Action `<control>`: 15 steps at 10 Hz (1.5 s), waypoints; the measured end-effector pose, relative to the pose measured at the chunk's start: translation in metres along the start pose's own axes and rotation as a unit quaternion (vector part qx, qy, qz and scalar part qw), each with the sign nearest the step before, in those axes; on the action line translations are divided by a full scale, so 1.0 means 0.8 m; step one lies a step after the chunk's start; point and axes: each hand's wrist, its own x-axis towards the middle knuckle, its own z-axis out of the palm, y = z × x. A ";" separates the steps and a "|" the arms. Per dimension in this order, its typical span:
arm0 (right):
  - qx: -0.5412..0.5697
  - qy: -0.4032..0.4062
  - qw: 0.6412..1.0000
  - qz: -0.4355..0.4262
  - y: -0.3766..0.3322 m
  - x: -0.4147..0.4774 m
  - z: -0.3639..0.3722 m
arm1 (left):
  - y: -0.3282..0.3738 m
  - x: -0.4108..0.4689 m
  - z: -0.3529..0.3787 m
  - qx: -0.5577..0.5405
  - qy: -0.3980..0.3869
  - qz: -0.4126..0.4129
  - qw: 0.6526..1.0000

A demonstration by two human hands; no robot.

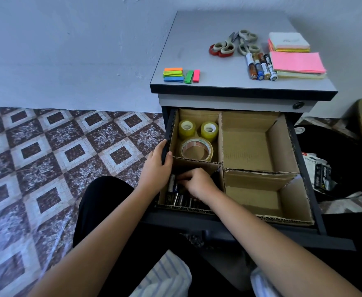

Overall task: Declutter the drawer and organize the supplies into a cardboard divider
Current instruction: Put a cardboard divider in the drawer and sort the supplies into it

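Lower centre: left hand (pixel 156 168) clamps the drawer (pixel 168 127) wall; right hand (pixel 197 185), fingers curled, grip unclear, works among batteries (pixel 175 199), small, dense, slick, likely best pinched mid-barrel.

Three tape rolls (pixel 196 149) are in a divider (pixel 220 138) that has four compartments. On the top there are three scissors (pixel 223 47), four batteries (pixel 261 67), five or perhaps six flag pads (pixel 173 78) and two note stacks (pixel 297 62). Other batteries in the divider are partly hidden, so I cannot count them.
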 end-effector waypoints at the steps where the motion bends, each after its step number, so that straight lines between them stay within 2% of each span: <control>1: -0.010 0.005 1.000 0.003 -0.001 -0.003 -0.003 | 0.001 -0.001 0.000 0.002 0.000 0.002 1.000; 2: -0.113 0.080 0.990 -0.014 0.003 -0.007 -0.007 | 0.002 -0.001 0.000 0.002 0.001 0.000 1.000; 3: -0.209 0.026 0.977 -0.040 0.004 -0.007 -0.008 | 0.002 -0.001 0.000 -0.003 0.000 -0.002 1.000; 4: -0.325 -0.079 0.939 -0.077 -0.008 -0.005 -0.025 | 0.002 -0.001 -0.001 -0.003 0.000 -0.008 1.000; 6: -0.545 -0.203 0.804 -0.125 -0.036 -0.004 -0.057 | 0.001 0.000 0.000 0.010 -0.001 -0.013 1.000; 7: -0.578 -0.229 0.773 -0.125 -0.043 0.002 -0.059 | 0.002 -0.001 -0.001 0.006 -0.001 -0.007 1.000; 8: -0.578 -0.234 0.772 -0.125 -0.040 0.007 -0.059 | 0.001 -0.001 -0.001 0.003 0.001 -0.004 1.000; 9: -0.531 -0.224 0.809 -0.119 -0.036 0.011 -0.060 | 0.000 0.000 0.000 0.002 0.000 -0.005 1.000; 10: -0.445 -0.219 0.861 -0.110 -0.036 0.018 -0.057 | 0.000 0.001 0.000 0.000 0.002 0.003 1.000; 11: -0.393 -0.227 0.884 -0.110 -0.031 0.024 -0.048 | 0.001 0.000 -0.001 -0.001 0.002 0.002 1.000; 13: -0.306 -0.218 0.920 -0.109 -0.012 0.035 -0.023 | 0.000 0.000 0.000 0.000 0.002 0.004 1.000; 15: -0.259 -0.236 0.932 -0.091 -0.010 0.032 -0.033 | 0.000 0.000 0.000 -0.002 -0.001 0.000 1.000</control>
